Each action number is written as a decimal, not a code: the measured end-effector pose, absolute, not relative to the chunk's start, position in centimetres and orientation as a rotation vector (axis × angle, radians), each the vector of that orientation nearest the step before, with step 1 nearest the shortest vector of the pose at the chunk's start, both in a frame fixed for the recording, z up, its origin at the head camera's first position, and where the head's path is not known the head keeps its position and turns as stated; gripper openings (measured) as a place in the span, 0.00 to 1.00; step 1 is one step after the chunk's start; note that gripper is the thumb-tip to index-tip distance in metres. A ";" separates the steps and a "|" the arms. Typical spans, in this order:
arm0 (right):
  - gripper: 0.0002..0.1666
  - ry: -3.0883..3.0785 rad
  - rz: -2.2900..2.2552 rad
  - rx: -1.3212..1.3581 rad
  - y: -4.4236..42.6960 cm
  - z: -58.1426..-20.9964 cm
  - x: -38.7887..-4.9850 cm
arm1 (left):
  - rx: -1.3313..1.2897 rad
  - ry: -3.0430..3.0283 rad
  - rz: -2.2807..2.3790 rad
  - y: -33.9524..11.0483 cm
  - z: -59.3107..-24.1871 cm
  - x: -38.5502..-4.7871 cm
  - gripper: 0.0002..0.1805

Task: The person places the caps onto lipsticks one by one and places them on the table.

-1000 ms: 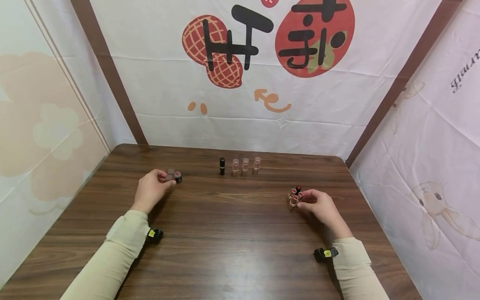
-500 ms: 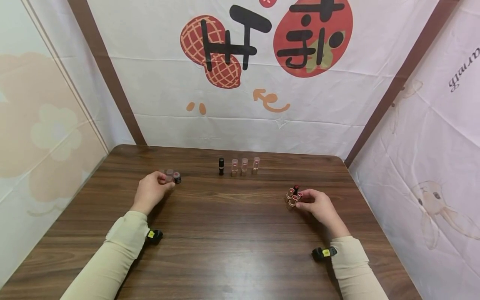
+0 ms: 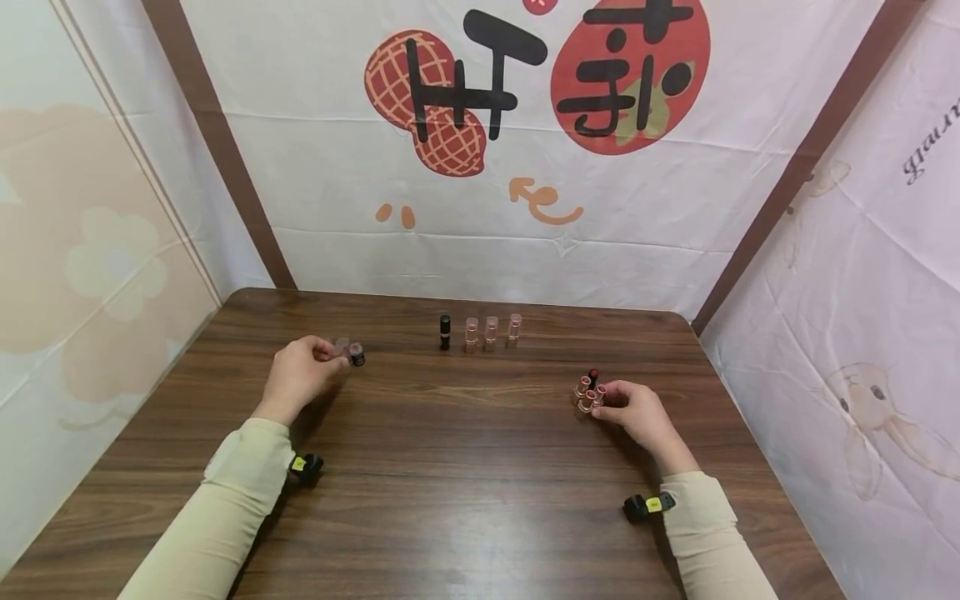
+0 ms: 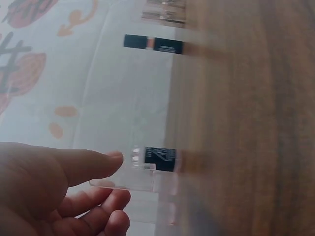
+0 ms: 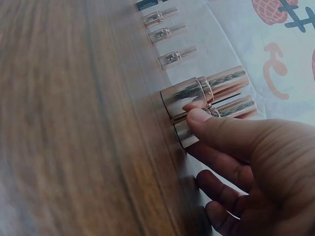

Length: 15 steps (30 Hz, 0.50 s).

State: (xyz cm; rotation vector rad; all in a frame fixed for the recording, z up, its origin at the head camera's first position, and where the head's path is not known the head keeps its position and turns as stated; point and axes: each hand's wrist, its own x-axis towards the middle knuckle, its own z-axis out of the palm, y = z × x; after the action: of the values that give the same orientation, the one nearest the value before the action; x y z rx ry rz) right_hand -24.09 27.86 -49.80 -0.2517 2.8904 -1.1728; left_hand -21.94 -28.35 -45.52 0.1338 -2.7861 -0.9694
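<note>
At the left of the table, my left hand is beside clear caps and a black-sided cap. In the left wrist view a clear cap lies between the extended thumb and bent fingers of my left hand, with no firm grip visible; the black-sided cap stands just past the thumb. At the right, my right hand pinches one of several upright rose-gold lipstick tubes, with a black one behind. The right wrist view shows my right hand, its thumb against a tube.
Along the back of the brown table stand a black lipstick and three clear-capped lipsticks in a row. Printed cloth hangs behind the table and at its sides.
My left hand has shifted slightly left and away from the black-sided cap, uncovering a little more beside it. My right hand and its lipstick group have hardly moved.
</note>
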 end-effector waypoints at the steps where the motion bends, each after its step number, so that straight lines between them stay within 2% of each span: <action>1: 0.18 2.893 -1.164 -0.251 27.9 -49.8 -24.1 | 0.136 -2.785 -0.971 -28.4 -45.3 -21.9 0.18; 7: 0.19 2.933 -1.171 -0.244 28.1 -48.8 -24.1 | 0.133 -2.779 -0.978 -28.3 -43.7 -21.4 0.19; 15: 0.22 2.959 -1.290 -0.198 27.9 -47.1 -24.0 | 0.033 -2.761 -1.033 -27.5 -42.7 -21.1 0.16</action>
State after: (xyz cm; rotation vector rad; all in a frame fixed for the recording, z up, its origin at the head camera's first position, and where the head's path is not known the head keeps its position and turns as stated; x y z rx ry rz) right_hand -23.99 27.94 -47.06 -0.1984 2.9587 -1.2904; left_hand -21.08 -27.45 -42.73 0.0331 -2.7609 -1.0334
